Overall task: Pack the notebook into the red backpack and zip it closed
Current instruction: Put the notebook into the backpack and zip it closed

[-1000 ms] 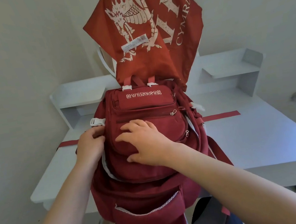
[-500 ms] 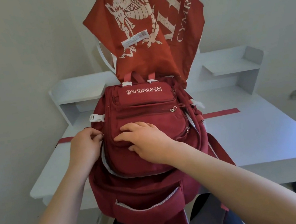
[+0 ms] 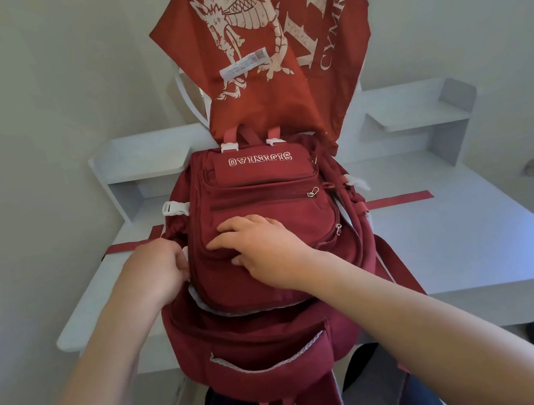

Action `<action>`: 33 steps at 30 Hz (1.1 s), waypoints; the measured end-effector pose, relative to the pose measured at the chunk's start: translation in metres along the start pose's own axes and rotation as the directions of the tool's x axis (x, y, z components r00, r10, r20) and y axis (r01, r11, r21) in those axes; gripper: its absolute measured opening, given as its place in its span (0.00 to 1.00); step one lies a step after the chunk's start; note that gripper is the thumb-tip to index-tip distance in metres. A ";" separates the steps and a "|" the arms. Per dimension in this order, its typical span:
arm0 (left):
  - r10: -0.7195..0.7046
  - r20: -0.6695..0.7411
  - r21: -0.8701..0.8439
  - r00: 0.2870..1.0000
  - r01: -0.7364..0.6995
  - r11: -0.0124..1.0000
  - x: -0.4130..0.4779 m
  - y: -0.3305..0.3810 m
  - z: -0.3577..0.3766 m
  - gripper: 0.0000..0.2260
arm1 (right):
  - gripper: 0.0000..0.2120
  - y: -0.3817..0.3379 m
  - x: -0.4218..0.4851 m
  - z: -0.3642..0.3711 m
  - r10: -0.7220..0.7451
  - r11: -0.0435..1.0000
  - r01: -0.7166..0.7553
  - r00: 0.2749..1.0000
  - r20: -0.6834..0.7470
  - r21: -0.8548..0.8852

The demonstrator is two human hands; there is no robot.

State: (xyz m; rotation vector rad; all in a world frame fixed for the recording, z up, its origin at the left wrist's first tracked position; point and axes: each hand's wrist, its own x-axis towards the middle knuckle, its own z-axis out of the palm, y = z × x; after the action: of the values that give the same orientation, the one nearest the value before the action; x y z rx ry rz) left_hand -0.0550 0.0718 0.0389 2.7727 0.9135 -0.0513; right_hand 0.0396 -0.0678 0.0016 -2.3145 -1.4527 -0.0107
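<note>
The red backpack (image 3: pixel 277 325) lies front-up on the white desk (image 3: pixel 454 236), its lower part hanging over the near edge toward me. My left hand (image 3: pixel 159 270) is pinched shut at the bag's left side seam, where a strip of white lining (image 3: pixel 201 307) shows in a gap; whatever sits between the fingers is hidden. My right hand (image 3: pixel 265 247) rests flat on the front pocket with fingers spread, holding nothing. No notebook is visible.
A red cloth with a white dragon print (image 3: pixel 270 45) hangs over a white chair back behind the bag. A red tape strip (image 3: pixel 400 199) crosses the desk. Small raised shelves (image 3: pixel 144 158) stand at the back corners. A wall is close on the left.
My left hand has slid slightly left and toward me along the bag's left side. The right hand has stayed pressed on the front pocket.
</note>
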 end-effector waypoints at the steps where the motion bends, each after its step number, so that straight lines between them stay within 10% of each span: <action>1: -0.013 0.067 0.027 0.998 0.012 1.000 -0.002 0.003 -0.003 0.07 | 0.23 0.000 0.000 0.000 0.000 1.000 0.000 1.000 -0.002 0.000; 21: 0.299 0.406 -0.161 0.864 -0.254 0.954 -0.030 0.015 0.005 0.05 | 0.24 0.001 0.001 0.004 -0.009 1.000 0.009 1.000 -0.002 0.007; 33: 0.329 0.329 -0.408 0.885 -0.181 0.895 -0.026 0.015 0.007 0.02 | 0.16 -0.010 -0.022 -0.008 -0.077 0.983 0.075 0.997 0.005 0.170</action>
State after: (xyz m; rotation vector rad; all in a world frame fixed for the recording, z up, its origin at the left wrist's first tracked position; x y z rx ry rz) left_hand -0.0671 0.0429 0.0382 2.3796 0.3928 -0.3413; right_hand 0.0224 -0.0858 0.0080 -2.1256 -1.4857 0.1014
